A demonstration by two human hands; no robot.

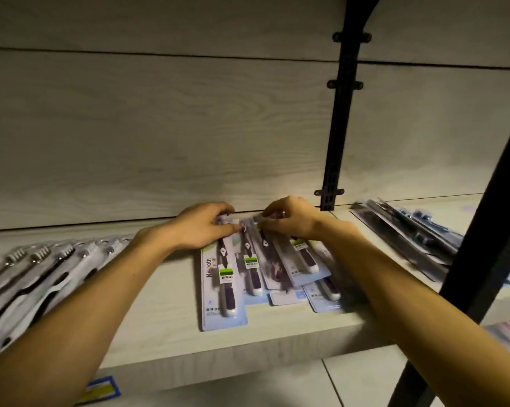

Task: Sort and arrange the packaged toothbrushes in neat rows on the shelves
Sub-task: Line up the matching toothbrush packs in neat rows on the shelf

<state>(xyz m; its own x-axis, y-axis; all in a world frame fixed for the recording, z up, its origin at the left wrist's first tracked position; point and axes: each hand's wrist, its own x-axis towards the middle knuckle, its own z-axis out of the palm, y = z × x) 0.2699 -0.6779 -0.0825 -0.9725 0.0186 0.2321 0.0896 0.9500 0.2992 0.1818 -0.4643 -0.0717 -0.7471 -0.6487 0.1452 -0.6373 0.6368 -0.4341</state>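
At the bottom of the frame, the pale wood-grain shelf (165, 327) shows its thick front edge, with a blue and yellow label (102, 389) stuck low on the left. Along the left side lies a fanned row of white toothbrush packs (33, 277), glossy plastic over black and white handles. In the middle sit the purple toothbrush packs (249, 271), flat light-blue cards with clear blisters and green stickers, overlapping and skewed, the leftmost one jutting nearest the shelf edge. The step in hand looks like squaring this group into a row. At their far ends, the left hand (202, 227) pinches the top of the leftmost card with curled fingers, and the right hand (290, 217) pinches the top of a pack further right. Next likely calls for sliding each card parallel and level. At right, beyond a black metal post (340, 118), dark packs (406, 230) lie heaped.
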